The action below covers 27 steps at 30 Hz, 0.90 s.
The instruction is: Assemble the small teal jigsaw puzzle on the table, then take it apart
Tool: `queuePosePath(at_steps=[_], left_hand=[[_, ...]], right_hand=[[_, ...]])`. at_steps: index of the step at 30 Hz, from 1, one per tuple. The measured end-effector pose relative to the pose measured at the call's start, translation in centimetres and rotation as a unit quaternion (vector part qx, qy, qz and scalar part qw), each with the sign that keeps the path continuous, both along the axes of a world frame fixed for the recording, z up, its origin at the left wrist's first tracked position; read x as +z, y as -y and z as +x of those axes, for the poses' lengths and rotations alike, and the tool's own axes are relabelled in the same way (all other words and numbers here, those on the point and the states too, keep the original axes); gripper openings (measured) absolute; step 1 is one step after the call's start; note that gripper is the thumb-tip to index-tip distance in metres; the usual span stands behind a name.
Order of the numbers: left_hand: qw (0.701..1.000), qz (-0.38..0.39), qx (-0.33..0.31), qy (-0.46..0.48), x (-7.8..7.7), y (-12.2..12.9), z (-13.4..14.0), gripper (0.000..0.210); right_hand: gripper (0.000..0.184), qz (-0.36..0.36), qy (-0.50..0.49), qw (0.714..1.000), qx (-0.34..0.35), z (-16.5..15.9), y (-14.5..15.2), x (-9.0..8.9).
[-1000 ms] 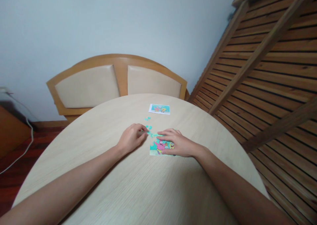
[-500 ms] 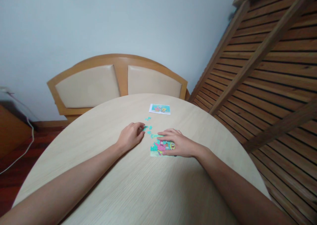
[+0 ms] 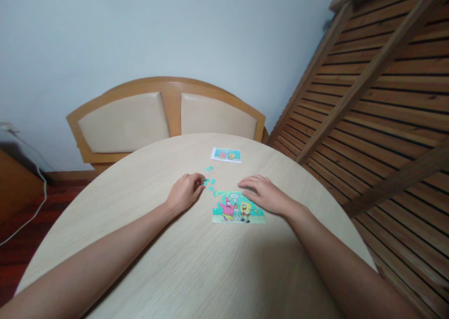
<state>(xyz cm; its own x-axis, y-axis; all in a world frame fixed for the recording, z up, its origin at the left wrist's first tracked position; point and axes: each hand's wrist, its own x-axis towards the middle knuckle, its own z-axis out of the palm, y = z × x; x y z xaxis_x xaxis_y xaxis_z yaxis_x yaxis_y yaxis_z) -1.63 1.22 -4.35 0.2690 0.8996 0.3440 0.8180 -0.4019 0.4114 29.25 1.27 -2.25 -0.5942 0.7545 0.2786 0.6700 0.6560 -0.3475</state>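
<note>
A mostly joined jigsaw puzzle (image 3: 228, 211) of cartoon figures on a teal ground lies flat on the table, its left and upper left edge uneven. My right hand (image 3: 264, 192) is open over its upper right corner, fingers stretched to the left and hiding that corner. To the left, my left hand (image 3: 185, 190) is bent, thumb and fingertips closed around a small teal puzzle piece (image 3: 206, 182) at table height. Several loose teal pieces (image 3: 211, 188) lie just right of those fingertips, between the hand and the puzzle. Farther back are more loose pieces (image 3: 209, 169).
A picture card (image 3: 226, 155) with the same cartoon figures lies beyond the puzzle on the round wooden table (image 3: 157, 263). Behind the table stands a padded headboard (image 3: 168, 108) against the wall. Wooden slats (image 3: 379, 99) lean at the right, and a white cable (image 3: 44, 192) hangs at the left.
My right hand has moved up and to the right off the middle of the puzzle, uncovering its figures. The left hand stays in nearly the same place.
</note>
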Motion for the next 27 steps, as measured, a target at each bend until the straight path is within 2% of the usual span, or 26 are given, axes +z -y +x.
queuePosePath(at_steps=[3, 8, 14, 20, 24, 27], left_hand=[[1.000, 0.000, -0.012, 0.018, -0.2, -0.3, -0.1, 0.018], [0.998, -0.004, -0.036, 0.053, -0.6, -0.6, -0.3, 0.016], [0.992, -0.015, -0.070, 0.103, -0.9, -0.6, -0.2, 0.019], [0.991, 0.001, -0.086, 0.099, -0.6, -0.3, -0.1, 0.018], [0.985, -0.023, -0.094, 0.146, -0.5, 0.0, 0.3, 0.018], [0.969, -0.056, -0.092, 0.221, -0.5, 0.4, 0.9, 0.018]], right_hand=[[0.024, 0.013, 0.003, 1.000, -0.014, 1.7, -1.1, -0.3], [0.022, -0.016, -0.015, 1.000, -0.012, 3.7, -2.0, -0.5], [0.020, -0.072, -0.035, 0.996, -0.035, 4.7, -1.6, 0.2], [0.036, -0.129, -0.021, 0.991, -0.023, 4.6, -1.1, 0.9], [0.027, -0.123, -0.019, 0.992, -0.030, 4.6, -1.2, 0.9], [0.019, -0.083, -0.012, 0.996, -0.043, 4.3, -1.2, 1.0]])
